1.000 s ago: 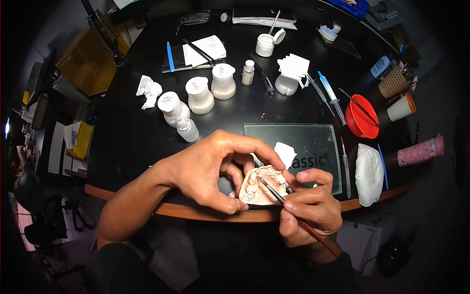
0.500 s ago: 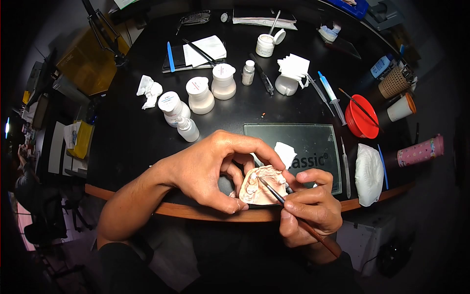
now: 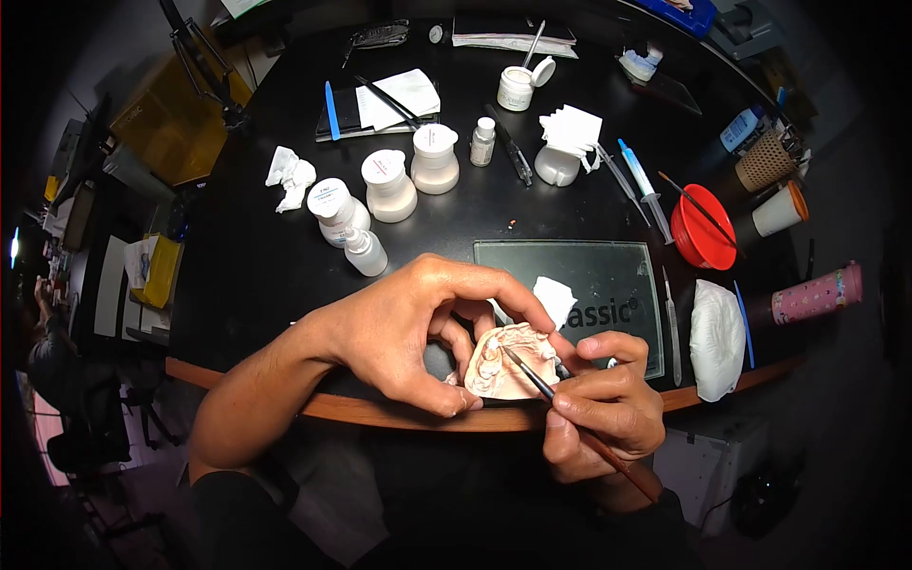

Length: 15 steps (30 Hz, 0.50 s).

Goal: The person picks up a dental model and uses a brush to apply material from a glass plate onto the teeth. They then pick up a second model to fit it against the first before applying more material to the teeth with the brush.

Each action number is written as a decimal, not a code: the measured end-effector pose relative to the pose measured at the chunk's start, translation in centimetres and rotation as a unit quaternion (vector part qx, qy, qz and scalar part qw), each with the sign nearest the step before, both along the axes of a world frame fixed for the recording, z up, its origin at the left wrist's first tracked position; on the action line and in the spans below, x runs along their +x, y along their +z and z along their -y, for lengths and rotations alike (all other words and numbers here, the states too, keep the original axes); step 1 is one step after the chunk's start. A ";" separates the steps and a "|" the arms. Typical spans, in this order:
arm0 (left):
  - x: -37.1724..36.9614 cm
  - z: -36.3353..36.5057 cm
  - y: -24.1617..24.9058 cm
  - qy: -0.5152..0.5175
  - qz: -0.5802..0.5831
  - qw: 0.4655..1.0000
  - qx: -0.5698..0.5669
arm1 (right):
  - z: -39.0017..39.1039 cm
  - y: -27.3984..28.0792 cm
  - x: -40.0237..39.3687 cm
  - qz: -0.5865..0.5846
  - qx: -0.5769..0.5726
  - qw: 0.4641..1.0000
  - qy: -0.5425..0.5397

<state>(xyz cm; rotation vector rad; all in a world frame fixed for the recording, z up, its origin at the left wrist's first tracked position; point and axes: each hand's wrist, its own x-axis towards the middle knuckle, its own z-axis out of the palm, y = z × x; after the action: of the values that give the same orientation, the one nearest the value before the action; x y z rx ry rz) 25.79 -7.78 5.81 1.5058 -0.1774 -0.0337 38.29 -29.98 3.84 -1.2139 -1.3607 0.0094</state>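
"Where does this view look from?"

"From the worker's own head, a single camera facing forward and down over the black tabletop (image 3: pixel 256 285)."

"How near is it?"

"Close. The left hand (image 3: pixel 408 332) and right hand (image 3: pixel 613 408) loom large just below the centre, the sleeves entering from the bottom."

"And how wide?"

"Very. The lens bows the table's wooden edge (image 3: pixel 399 408) into a curve, takes in the far side of the tabletop, and catches another person (image 3: pixel 52 361) small at the far left. The corners fade to black."

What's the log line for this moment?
left hand: holds dental model | right hand: holds brush | state: brush pointed at model, contact unclear
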 end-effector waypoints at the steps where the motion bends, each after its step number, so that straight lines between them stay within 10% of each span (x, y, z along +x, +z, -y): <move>1: 0.0 0.0 0.0 0.000 -0.001 1.000 -0.002 | 0.0 0.1 0.0 0.008 -0.002 1.000 -0.002; 15: 0.0 0.0 0.0 -0.001 -0.006 1.000 -0.010 | 0.0 -0.2 0.1 0.011 -0.001 1.000 0.001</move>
<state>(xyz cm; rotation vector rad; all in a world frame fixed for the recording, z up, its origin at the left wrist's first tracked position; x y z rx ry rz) 25.78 -7.79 5.79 1.4851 -0.1690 -0.0434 38.35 -29.97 3.67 -1.2175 -1.3817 -0.0008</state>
